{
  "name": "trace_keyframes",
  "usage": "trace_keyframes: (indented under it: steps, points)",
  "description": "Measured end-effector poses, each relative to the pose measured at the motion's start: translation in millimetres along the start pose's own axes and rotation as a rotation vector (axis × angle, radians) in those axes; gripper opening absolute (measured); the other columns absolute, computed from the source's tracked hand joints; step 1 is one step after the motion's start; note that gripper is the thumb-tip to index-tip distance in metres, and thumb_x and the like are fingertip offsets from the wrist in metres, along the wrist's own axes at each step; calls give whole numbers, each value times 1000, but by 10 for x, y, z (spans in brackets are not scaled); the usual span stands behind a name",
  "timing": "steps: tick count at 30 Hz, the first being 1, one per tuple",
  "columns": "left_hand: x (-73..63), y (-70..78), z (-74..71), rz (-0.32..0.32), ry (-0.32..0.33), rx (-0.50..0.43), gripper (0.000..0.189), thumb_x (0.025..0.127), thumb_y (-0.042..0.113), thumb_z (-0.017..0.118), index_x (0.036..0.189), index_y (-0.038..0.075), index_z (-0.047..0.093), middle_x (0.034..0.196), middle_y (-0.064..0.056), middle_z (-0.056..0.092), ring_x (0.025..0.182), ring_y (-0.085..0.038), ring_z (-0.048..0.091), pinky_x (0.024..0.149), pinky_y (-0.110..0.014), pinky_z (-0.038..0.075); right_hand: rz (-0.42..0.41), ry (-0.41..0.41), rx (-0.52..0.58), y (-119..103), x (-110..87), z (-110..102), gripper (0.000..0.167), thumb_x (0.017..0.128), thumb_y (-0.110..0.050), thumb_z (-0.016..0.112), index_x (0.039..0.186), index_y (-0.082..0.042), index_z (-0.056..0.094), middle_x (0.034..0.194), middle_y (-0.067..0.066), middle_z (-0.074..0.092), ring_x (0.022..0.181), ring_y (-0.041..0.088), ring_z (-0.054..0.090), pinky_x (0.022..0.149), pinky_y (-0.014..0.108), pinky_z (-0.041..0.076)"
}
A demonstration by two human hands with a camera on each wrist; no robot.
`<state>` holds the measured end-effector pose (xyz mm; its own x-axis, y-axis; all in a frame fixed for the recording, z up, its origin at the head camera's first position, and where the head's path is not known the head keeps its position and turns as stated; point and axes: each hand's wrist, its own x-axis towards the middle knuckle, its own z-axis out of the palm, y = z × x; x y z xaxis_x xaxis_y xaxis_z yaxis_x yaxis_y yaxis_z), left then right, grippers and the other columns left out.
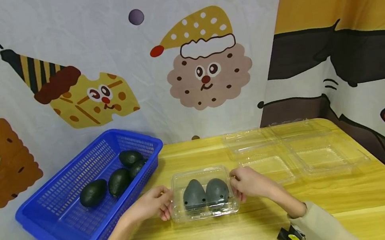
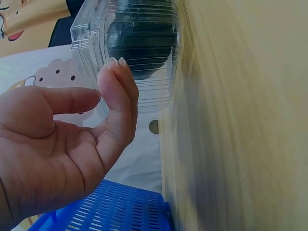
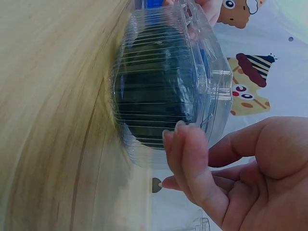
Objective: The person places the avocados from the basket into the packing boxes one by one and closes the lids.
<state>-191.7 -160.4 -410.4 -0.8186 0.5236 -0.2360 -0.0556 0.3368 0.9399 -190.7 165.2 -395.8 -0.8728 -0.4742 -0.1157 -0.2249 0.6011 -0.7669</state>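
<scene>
A lidded clear plastic clamshell box sits on the table in front of me, its lid lying over the base. Inside it two dark avocados lie side by side. At the box's left end my left hand pinches the edge, with thumb and curled fingers at the rim in the left wrist view. Opposite, my right hand pinches the right end in the same way. The right wrist view shows its fingertips against the ribbed side of the box.
A blue slotted plastic basket stands on the left with several avocados in it. At the back right of the wooden table lie several clear plastic containers. Behind the table hangs a cartoon-printed cloth.
</scene>
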Motion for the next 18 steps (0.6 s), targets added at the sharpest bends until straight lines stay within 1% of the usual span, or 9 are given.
trace_keyframes:
  steps: [3,8,13,18]
  points:
    - [-5,2,14,-4,5,-14,23,109,15,44,107,-7,51,74,-9,61,61,-17,59,56,-27,54,2,13,10,2,-3,6,29,101,3,41,80,-1,60,61,6,60,47,19,60,49,42,56]
    - [-9,4,28,6,20,-31,22,109,14,44,106,-7,49,74,-9,59,62,-17,59,56,-27,53,7,25,15,-5,-2,18,29,102,2,41,81,0,61,62,7,60,47,18,59,48,40,56]
    - [-8,1,28,11,43,-56,20,108,12,44,107,-8,47,74,-8,58,62,-17,58,56,-25,52,16,43,18,-22,4,33,27,103,2,41,85,3,61,62,6,60,47,17,58,48,40,56]
    - [-14,7,24,28,56,-57,18,108,10,45,107,-8,46,73,-8,58,62,-17,57,56,-24,52,33,69,20,-26,11,51,24,102,2,41,89,3,61,62,7,60,47,17,58,49,40,56]
